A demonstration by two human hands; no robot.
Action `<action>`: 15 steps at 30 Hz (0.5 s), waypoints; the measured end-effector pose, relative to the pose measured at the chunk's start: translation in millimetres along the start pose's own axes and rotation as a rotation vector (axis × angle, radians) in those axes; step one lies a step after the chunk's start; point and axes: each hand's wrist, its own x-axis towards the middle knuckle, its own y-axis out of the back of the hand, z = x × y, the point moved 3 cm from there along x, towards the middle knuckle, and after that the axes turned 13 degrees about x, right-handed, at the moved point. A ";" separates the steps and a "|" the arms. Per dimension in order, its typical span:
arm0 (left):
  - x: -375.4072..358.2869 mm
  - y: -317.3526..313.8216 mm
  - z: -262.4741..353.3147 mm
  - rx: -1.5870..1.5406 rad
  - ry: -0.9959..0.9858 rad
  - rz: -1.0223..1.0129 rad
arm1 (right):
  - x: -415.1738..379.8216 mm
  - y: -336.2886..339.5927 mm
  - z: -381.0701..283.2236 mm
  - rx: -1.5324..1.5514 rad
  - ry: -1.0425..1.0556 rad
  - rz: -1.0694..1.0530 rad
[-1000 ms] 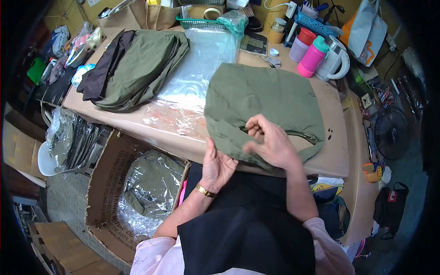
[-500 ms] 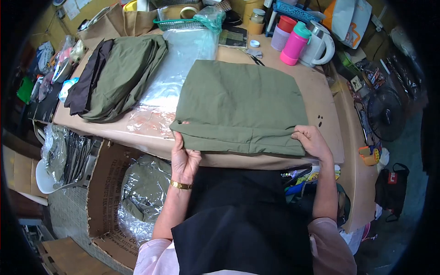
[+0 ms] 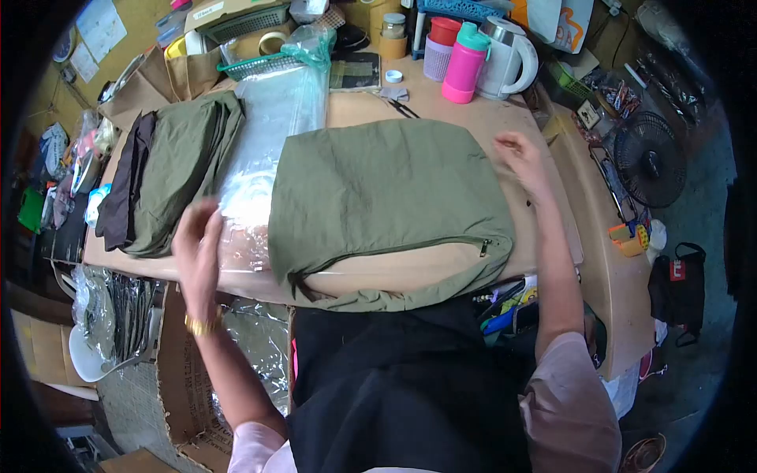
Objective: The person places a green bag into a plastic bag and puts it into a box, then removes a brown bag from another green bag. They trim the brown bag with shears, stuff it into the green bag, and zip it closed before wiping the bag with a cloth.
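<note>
An olive-green cloth bag (image 3: pixel 386 189) lies flat on the table in front of me. Along its lower side runs a zipper with a metal pull (image 3: pixel 484 249), and a gathered strap (image 3: pixel 386 301) loops over the table's front edge. My left hand (image 3: pixel 197 248), slightly blurred, hovers left of the bag by the clear plastic bags (image 3: pixel 272 126); its fingers are apart and nothing shows in them. Above the table, just off the bag's right side, my right hand (image 3: pixel 520 162) has its fingers loosely bent and apart, holding nothing visible.
Folded green cloth pieces (image 3: pixel 173 169) with a dark one (image 3: pixel 126 185) lie at the left. A pink bottle (image 3: pixel 464 71), a kettle (image 3: pixel 505 59) and a green basket (image 3: pixel 256 67) stand at the back. Below the table edge is a cardboard box (image 3: pixel 185 386) holding plastic-wrapped items.
Both hands have let go of the bag's lower edge. The left moved out to the left, the right upward. The bag now shows its zipper and strap toward me. My view has shifted slightly.
</note>
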 end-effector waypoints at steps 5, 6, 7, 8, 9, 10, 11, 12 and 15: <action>92.4 -119.0 12.5 0.181 -0.329 0.003 | 49.0 -51.3 45.4 0.207 -0.307 -0.150; 109.0 -135.0 -7.5 0.124 -0.165 -0.171 | 54.5 -48.7 50.0 0.208 -0.312 -0.145; 119.7 -148.6 -31.8 0.065 0.003 -0.347 | 57.7 -44.2 57.7 0.254 -0.365 -0.124; 119.8 -159.2 -39.3 -0.236 0.012 -0.338 | 57.4 -39.2 67.0 0.297 -0.420 -0.101; 117.5 -165.0 -51.6 -0.224 0.059 -0.407 | 55.1 -37.0 76.7 0.294 -0.429 -0.093; 112.6 -167.3 -53.0 -0.183 0.062 -0.390 | 52.0 -38.7 83.6 0.137 -0.410 -0.147; 108.1 -169.2 -54.0 -0.141 0.066 -0.372 | 48.2 -38.7 89.6 -0.019 -0.391 -0.202; 107.5 -168.9 -54.4 -0.176 0.082 -0.386 | 46.9 -32.8 92.7 -0.018 -0.399 -0.198; 121.1 -147.2 -34.5 -0.227 0.039 -0.427 | 55.2 -27.3 61.0 0.108 -0.310 -0.390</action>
